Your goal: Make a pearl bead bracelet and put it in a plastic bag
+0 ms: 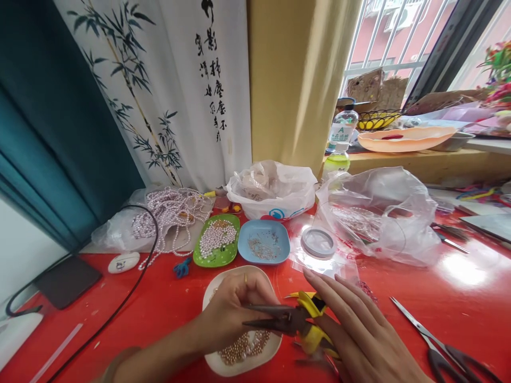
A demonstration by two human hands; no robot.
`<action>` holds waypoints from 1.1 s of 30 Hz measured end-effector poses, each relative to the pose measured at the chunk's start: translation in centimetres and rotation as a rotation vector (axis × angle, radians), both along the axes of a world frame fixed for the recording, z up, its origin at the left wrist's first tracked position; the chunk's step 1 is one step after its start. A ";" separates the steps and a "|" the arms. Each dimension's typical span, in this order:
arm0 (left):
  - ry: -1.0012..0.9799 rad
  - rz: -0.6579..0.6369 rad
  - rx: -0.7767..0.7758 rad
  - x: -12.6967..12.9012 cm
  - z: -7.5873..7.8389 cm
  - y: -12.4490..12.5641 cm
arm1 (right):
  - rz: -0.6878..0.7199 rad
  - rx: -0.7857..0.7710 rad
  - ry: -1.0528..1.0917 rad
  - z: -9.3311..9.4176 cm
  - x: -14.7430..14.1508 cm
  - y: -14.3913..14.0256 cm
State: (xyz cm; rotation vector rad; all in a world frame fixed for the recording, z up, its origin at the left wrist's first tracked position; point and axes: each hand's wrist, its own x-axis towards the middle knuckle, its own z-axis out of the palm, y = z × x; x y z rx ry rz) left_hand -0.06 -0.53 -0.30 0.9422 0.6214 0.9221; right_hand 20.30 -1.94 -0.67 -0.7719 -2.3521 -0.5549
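Red table (159, 298), work gathered toward its near edge. Right hand (359, 319) grips a pair of yellow-handled pliers (293, 321), fingers stretched long across the handles; the dark, slender jaws stand apart and point to the table's left edge. Left hand (235, 300) curled just beside the jaw tips, over a white dish (233, 371); cannot tell what, if anything, the fingers pinch (the pads are turned out of sight). Gold-toned beads (235, 351) lie in the dish, partly hidden by hand and pliers. Beyond, toward the far edge, two small trays side by side: green tray (205, 259) with pale pinkish beads (219, 238), blue tray (259, 226) with a scatter of tiny pieces (265, 249). Strung pale beads (171, 213) heaped on plastic toward the far left corner. Scissors (419, 325) near the right-hand near corner, blades slightly parted, points aimed at the far edge.
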 end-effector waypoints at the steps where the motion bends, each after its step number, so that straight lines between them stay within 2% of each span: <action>1: 0.006 0.004 0.004 0.0 0.0 0.1 | -0.001 -0.003 0.005 0.0 0.0 0.0; 11: 0.127 0.016 0.138 -0.4 -0.4 0.1 | 0.025 -0.066 0.059 0.8 -0.2 0.0; 17: 0.105 0.038 0.081 -0.2 -0.5 0.1 | 0.051 -0.138 0.045 0.4 -0.3 0.0; 21: 0.049 0.063 -0.012 0.1 -0.4 0.2 | 0.055 -0.266 0.062 0.0 -0.7 -0.1; 24: 0.037 0.074 -0.026 0.1 -0.6 0.5 | 0.056 -0.339 0.098 0.0 -0.8 -0.2; 28: -0.027 0.066 -0.028 0.2 -0.7 0.8 | 0.071 -0.442 0.175 0.9 -0.9 -0.5; 33: -0.091 0.014 -0.020 0.2 -0.6 1.0 | 0.043 -0.706 0.240 1.9 -1.1 -1.2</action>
